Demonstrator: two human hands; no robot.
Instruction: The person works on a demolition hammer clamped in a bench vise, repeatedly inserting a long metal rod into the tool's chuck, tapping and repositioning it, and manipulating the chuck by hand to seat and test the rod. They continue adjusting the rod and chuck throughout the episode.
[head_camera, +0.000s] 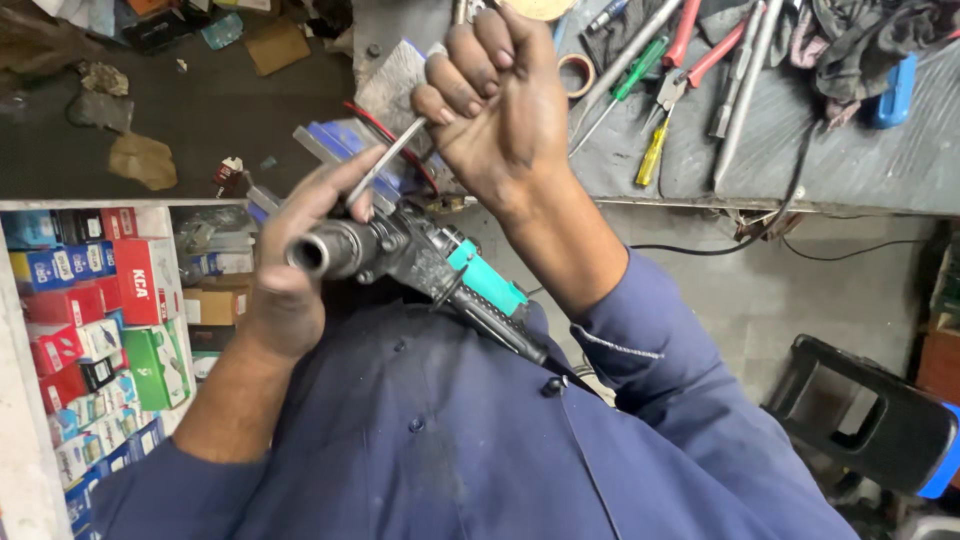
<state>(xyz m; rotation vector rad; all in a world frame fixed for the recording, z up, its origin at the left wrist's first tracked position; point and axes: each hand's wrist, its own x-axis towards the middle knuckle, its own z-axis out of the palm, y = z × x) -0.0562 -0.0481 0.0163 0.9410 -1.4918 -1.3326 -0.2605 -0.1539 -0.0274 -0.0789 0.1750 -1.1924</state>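
Left hand (290, 265) grips a drill (420, 262) by its grey nose, held against the chest; right hand (495, 100) clenches a thin metal rod (385, 160) angled into it; screwdrivers (655, 145) and pliers (700, 55) lie on the worktop (880, 165) beyond.

screwdriver (390, 158) handle hidden in fist, drill (420, 260) rear behind sleeve

Grey workbench (860, 160), screwdrivers (652, 150), red-handled pliers (700, 60), tape roll (577, 73), dark rags (870, 40), blue object (893, 95)
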